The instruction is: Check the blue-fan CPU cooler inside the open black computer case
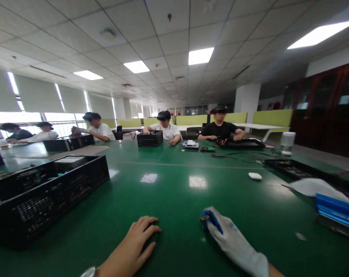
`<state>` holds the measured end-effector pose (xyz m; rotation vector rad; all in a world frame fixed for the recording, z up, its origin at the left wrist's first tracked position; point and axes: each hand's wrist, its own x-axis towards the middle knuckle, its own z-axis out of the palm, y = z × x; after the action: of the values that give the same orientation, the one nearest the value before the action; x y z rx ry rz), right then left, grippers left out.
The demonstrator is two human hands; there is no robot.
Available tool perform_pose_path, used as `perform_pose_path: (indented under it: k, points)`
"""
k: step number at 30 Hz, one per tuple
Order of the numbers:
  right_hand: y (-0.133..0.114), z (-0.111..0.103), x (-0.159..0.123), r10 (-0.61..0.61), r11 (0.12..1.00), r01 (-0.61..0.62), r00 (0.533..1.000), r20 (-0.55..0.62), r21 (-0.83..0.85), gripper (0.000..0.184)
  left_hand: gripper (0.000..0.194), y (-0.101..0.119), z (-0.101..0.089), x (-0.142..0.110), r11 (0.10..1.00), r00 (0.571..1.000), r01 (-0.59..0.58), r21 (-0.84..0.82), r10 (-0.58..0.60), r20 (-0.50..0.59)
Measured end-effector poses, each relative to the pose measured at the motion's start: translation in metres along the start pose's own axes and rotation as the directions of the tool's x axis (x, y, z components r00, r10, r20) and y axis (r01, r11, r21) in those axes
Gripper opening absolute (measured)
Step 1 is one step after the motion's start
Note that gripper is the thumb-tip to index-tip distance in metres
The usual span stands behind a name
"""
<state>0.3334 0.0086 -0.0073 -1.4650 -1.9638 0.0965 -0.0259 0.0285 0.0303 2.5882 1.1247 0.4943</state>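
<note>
My left hand (138,242), bare and with a watch (89,272) at the wrist, rests over the green tabletop (163,192), its fingers apart and nothing in them. A white glove with blue finger coating covers my right hand (225,234). Its thumb and fingers pinch a small dark piece with a light metallic end (204,219); the fingers hide most of it, so I cannot tell its kind. To the left stands a black computer case (61,196) with its top side open and parts inside.
On the right lie a blue finned metal part (338,211), a white bag-like item (319,188), a black case panel (290,169) and a small white box (255,176). Across the table, co-workers handle another black case (150,139) and a flat black panel (244,144). Cables (235,154) lie nearby.
</note>
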Motion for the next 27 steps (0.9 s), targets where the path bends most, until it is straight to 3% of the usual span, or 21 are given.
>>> perform_pose_path:
  k: [6, 13, 20, 23, 27]
  points:
    - [0.015, 0.003, -0.005, -0.059, 0.985, 0.066, 0.997, 0.046, -0.159, 0.054, 0.035, 0.007, -0.004, -0.002, 0.999, 1.000, 0.002, 0.040, -0.002, 0.008]
    - [0.037, 0.009, -0.010, -0.153, 0.981, 0.163, 0.984, 0.094, -0.105, 0.051, 0.048, 0.011, -0.006, -0.004, 0.996, 0.999, -0.035, 0.079, 0.035, -0.010]
    - [0.031, 0.013, -0.014, -0.185, 0.963, 0.204, 0.975, 0.121, -0.178, 0.048, 0.044, 0.011, -0.005, -0.006, 0.994, 0.999, -0.044, 0.101, 0.045, -0.015]
    - [0.029, 0.013, -0.013, -0.224, 0.945, 0.244, 0.968, 0.111, -0.218, 0.049, 0.050, 0.009, -0.003, -0.006, 0.994, 0.998, -0.052, 0.096, 0.055, -0.033]
    - [0.029, 0.013, -0.011, -0.299, 0.907, 0.317, 0.948, 0.109, -0.275, 0.046, 0.043, 0.005, 0.001, -0.006, 0.985, 0.995, -0.070, 0.155, 0.080, -0.059]
